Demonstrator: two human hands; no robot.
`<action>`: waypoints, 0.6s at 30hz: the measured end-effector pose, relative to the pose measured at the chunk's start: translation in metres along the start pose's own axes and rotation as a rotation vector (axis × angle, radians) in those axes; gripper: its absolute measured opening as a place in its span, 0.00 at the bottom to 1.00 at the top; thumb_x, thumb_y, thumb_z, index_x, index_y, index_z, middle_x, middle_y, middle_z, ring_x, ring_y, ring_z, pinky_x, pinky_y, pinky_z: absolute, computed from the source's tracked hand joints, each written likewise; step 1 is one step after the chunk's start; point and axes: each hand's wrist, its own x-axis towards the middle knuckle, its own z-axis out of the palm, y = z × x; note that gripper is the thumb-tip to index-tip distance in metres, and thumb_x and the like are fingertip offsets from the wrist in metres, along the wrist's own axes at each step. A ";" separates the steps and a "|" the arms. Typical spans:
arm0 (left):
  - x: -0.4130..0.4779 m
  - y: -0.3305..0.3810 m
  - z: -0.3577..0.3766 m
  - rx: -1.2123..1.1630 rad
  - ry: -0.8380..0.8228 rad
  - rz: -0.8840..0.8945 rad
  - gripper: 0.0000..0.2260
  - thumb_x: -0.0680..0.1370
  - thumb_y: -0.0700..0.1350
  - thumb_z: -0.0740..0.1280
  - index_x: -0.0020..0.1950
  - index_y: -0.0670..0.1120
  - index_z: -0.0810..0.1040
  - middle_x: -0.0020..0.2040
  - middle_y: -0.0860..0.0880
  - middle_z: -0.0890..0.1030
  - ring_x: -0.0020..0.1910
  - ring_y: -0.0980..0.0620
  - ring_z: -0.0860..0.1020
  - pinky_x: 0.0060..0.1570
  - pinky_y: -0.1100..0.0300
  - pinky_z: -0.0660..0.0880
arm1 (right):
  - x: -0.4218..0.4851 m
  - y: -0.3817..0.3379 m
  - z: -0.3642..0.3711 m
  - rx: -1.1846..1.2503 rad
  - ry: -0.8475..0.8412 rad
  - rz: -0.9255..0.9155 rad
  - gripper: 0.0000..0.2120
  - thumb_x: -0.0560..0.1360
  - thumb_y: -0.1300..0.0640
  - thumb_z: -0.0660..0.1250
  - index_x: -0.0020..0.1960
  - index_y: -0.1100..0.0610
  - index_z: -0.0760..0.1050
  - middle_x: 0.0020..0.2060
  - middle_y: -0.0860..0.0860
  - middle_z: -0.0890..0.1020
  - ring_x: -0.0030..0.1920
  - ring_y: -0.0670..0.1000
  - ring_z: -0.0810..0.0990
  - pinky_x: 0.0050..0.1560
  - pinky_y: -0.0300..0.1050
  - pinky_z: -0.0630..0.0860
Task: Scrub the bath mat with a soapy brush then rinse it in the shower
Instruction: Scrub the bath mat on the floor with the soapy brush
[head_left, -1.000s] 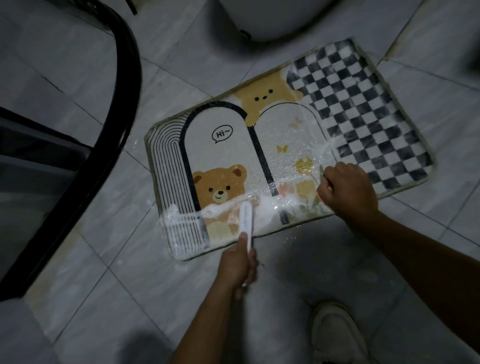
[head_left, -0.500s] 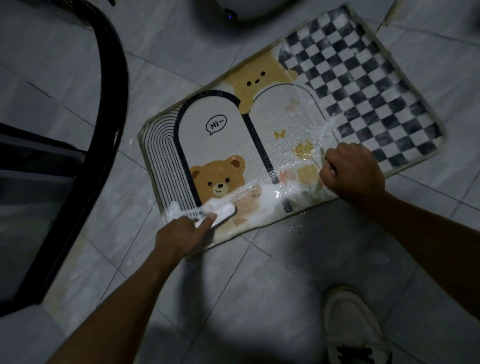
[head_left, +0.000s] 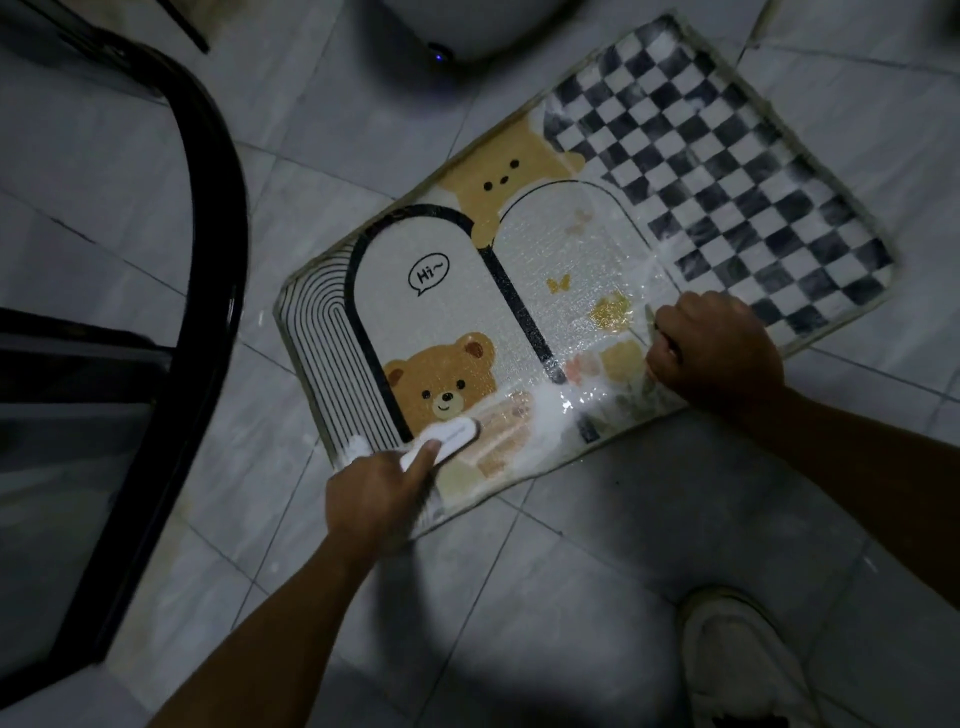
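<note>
Left hand (head_left: 374, 499): we grip the white brush (head_left: 441, 435), its head pointing away from the wrist.
Right hand (head_left: 717, 353): curled fist pressing down; whether it pinches anything we cannot tell.
Bath mat (head_left: 426, 249): beneath both hands, foam (head_left: 550, 402) between them.

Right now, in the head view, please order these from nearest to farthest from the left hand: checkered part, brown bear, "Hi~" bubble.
1. Brown bear, just above the left hand, beside the brush.
2. "Hi~" bubble, higher on the left half of the mat.
3. Checkered part, far at the upper right.
</note>
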 end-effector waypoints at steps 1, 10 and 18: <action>0.005 0.017 0.000 -0.004 0.026 0.068 0.36 0.79 0.74 0.45 0.40 0.48 0.80 0.33 0.54 0.75 0.31 0.56 0.75 0.36 0.61 0.72 | 0.000 -0.001 0.001 -0.005 0.005 -0.001 0.10 0.79 0.55 0.59 0.39 0.55 0.66 0.34 0.53 0.66 0.36 0.54 0.64 0.38 0.52 0.65; -0.016 -0.013 0.010 -0.011 -0.041 0.001 0.35 0.75 0.75 0.42 0.42 0.52 0.80 0.31 0.54 0.78 0.31 0.61 0.77 0.35 0.63 0.79 | 0.001 0.000 -0.003 0.024 0.055 -0.025 0.09 0.77 0.57 0.63 0.39 0.56 0.66 0.33 0.53 0.65 0.34 0.54 0.63 0.37 0.51 0.63; 0.012 0.078 0.015 -0.034 0.052 0.122 0.38 0.78 0.76 0.43 0.33 0.50 0.78 0.30 0.53 0.77 0.30 0.55 0.77 0.40 0.58 0.77 | 0.003 0.002 -0.002 0.022 0.100 -0.042 0.10 0.77 0.59 0.62 0.38 0.55 0.64 0.33 0.52 0.63 0.34 0.53 0.61 0.36 0.51 0.60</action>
